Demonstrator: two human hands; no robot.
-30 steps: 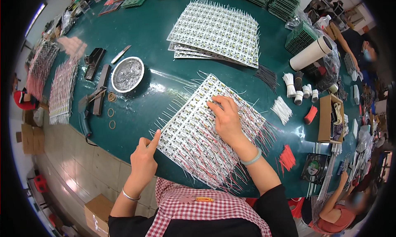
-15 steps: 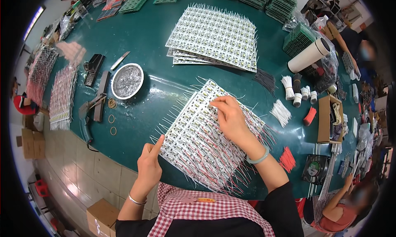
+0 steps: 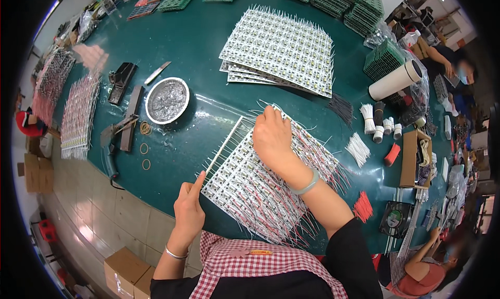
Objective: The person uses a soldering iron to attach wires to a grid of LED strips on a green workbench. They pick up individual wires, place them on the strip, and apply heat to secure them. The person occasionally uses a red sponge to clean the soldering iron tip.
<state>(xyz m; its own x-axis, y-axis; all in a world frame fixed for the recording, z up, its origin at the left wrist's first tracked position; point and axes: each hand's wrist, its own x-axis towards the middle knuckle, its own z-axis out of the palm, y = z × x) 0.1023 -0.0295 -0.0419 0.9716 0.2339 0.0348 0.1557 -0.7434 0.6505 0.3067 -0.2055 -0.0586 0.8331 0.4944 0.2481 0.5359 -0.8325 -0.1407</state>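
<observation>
A white panel of small circuit boards (image 3: 229, 187) lies tilted on the green table, with many red and white wires across its lower right part. Along its upper left side runs a narrow white strip (image 3: 224, 145), apart from the panel, with thin wires bridging the gap. My left hand (image 3: 188, 211) is closed at the strip's lower end, its index finger stretched along it and the other fingers curled. Over the panel's top corner, my right hand (image 3: 273, 137) bends its fingers downward; what its fingertips hold is hidden behind the hand.
Beyond lies a stack of wired white panels (image 3: 281, 49). To the left are a silvery bowl (image 3: 167, 100), a knife (image 3: 157, 73), a soldering iron (image 3: 108, 156) and rubber bands (image 3: 145, 149). A white tumbler (image 3: 395, 80), wire bundles (image 3: 358, 149) and an open carton (image 3: 411, 158) stand right.
My right hand has moved up and left from mid-panel to the top corner. The white strip, before close against the panel's edge, now stands apart from it. The left hand has hardly moved.
</observation>
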